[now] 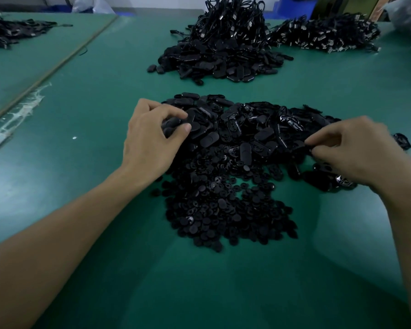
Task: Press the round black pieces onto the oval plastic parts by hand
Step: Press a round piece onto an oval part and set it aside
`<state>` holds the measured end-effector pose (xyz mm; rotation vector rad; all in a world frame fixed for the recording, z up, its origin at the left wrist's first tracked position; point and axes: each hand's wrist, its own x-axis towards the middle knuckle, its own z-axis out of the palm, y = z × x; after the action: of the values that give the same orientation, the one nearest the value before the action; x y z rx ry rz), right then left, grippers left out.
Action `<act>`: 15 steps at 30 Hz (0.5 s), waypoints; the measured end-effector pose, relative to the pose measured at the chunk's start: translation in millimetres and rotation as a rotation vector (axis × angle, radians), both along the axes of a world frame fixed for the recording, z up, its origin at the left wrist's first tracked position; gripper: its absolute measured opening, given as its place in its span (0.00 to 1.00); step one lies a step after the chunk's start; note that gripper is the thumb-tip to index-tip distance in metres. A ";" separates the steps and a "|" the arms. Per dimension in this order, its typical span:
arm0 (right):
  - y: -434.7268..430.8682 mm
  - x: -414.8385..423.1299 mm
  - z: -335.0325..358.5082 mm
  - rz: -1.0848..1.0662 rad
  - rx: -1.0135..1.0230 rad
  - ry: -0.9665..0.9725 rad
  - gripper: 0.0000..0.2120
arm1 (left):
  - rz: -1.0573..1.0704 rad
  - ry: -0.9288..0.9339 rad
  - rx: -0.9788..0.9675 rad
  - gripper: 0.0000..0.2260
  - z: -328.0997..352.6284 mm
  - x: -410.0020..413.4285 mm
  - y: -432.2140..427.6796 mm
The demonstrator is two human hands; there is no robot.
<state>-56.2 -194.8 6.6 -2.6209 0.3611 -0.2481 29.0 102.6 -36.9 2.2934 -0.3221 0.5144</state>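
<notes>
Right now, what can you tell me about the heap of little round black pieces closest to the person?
The heap of round pieces is a loose, shallow spread of very many small matte black discs, plastic or rubber by the look, lying flat or overlapping on the green table. A few show a shiny ring on one face. Its far edge runs into the pile of oval parts. Neither hand plainly touches it: the left hand and right hand both reach among the ovals beyond.

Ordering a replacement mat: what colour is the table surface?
The table surface is teal green, seen in the head view.
</notes>
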 end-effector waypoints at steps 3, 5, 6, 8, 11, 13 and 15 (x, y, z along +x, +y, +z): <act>7.3 -1.5 1.4 0.023 0.120 -0.177 0.13 | -0.059 -0.012 -0.072 0.07 3.1 -7.0 -5.8; 17.3 -1.8 3.0 0.105 0.306 -0.210 0.11 | -0.120 -0.039 -0.108 0.06 6.5 -12.8 -10.8; 23.1 -1.9 3.3 0.156 0.406 -0.193 0.10 | -0.154 -0.044 -0.130 0.05 8.5 -15.5 -13.2; 32.9 -1.4 0.6 0.246 0.547 -0.146 0.10 | -0.222 -0.024 -0.183 0.04 12.3 -20.8 -17.7; 43.6 0.6 -4.6 0.308 0.636 -0.121 0.10 | -0.334 0.029 -0.245 0.03 17.9 -28.9 -23.6; 49.6 0.9 -6.3 0.355 0.704 -0.123 0.10 | -0.425 0.095 -0.246 0.05 20.8 -34.6 -27.1; 54.5 0.1 -6.4 0.417 0.740 -0.139 0.11 | -0.496 0.170 -0.228 0.06 21.8 -39.3 -30.8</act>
<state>-56.1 -140.2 0.1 -1.8746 -0.1335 -0.1190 -10.3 71.7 -15.2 1.9265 -0.6856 0.0961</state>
